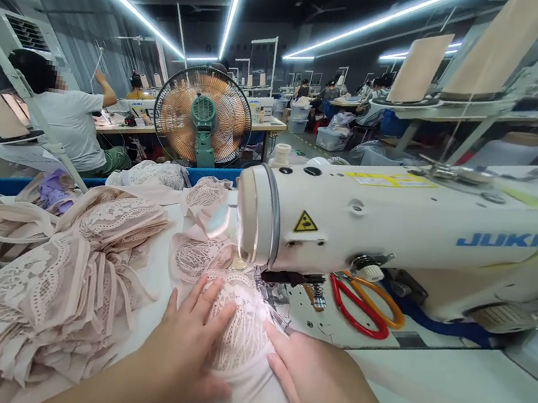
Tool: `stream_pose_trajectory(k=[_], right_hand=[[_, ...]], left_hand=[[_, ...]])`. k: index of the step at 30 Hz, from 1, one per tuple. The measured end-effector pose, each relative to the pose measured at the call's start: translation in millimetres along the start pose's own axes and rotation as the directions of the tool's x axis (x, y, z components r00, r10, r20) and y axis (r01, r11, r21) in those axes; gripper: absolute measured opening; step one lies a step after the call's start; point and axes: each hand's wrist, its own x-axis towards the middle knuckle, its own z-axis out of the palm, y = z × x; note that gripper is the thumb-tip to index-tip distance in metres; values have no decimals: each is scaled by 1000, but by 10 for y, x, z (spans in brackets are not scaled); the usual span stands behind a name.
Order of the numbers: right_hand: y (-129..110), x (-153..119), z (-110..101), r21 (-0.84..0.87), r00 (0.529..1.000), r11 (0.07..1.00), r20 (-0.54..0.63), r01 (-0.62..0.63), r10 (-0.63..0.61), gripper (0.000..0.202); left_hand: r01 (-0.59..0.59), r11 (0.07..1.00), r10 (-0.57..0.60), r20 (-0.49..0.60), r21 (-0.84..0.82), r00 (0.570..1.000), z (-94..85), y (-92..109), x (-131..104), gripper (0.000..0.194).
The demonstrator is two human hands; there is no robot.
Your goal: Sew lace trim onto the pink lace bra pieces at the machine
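A pale pink lace bra (pixel 240 342) lies under the needle area of a white JUKI sewing machine (pixel 398 214), lit by its lamp. My left hand (pixel 191 331) rests flat on the lace cup with its fingers spread. At the right edge of the same bra, just in front of the presser foot (pixel 278 307), my right hand (pixel 312 369) grips the fabric between thumb and forefinger. More joined lace pieces (pixel 197 255) trail away behind the needle. The needle itself is hidden by the machine head.
A heap of similar lace bras (pixel 70 279) covers the left of the table. Red-handled scissors (pixel 358 312) with an orange second loop lie under the machine arm. Beyond stand a large fan (pixel 203 117) and a seated person (pixel 74 118). Thread cones (pixel 420 69) rise at right.
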Motion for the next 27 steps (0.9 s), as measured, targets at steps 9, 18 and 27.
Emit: stream_pose_trajectory(k=[9, 18, 27], right_hand=[[9, 73, -23, 33, 998, 999, 37, -43, 42, 51], [-69, 106, -141, 18, 987, 995, 131, -97, 94, 56], [-5, 96, -37, 26, 998, 998, 28, -53, 52, 49]], left_hand=[[88, 995, -88, 11, -44, 996, -118, -115, 162, 99], [-13, 997, 14, 13, -79, 1000, -251, -396, 459, 102], [-154, 986, 149, -67, -69, 987, -376, -558, 692, 74]])
